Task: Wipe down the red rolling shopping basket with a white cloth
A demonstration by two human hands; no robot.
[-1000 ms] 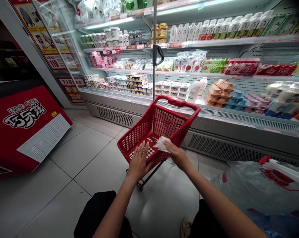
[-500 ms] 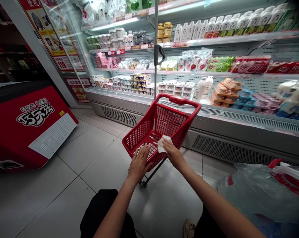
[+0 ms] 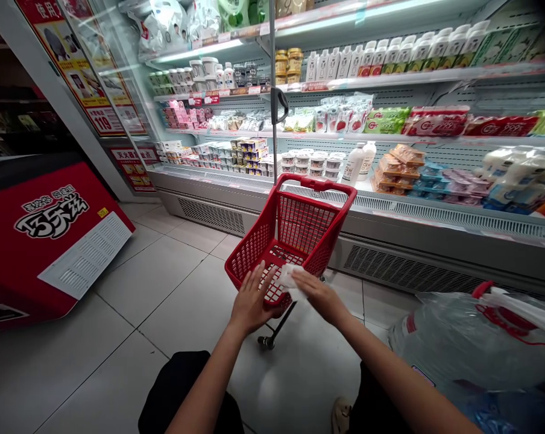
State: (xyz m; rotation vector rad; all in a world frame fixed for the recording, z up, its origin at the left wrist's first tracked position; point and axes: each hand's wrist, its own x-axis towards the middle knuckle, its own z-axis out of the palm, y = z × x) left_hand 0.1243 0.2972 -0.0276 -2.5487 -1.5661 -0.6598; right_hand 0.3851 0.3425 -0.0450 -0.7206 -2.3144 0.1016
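A red plastic shopping cart (image 3: pixel 308 220) with slotted sides stands in front of me on small wheels. My left hand (image 3: pixel 252 301) lies over its near left rim, palm down with the fingers stretched out and holding nothing. A crumpled white tissue (image 3: pixel 289 276) is in my right hand (image 3: pixel 318 294), pressed under its fingers at the near right rim of the cart. The fingers partly cover the tissue, and both hands hide part of the near rim.
An open dairy fridge (image 3: pixel 372 232) with bottles, yogurt tubs and packs runs behind the cart. At left stands a red freezer (image 3: pixel 50 241). A large plastic-wrapped water jug (image 3: pixel 462 343) is close by my right arm. Grey floor tiles (image 3: pixel 164 283) lie between.
My right hand has slid with the tissue toward me and slightly left along the cart's rim. My left hand stays at the near left rim. The view has shifted a little.
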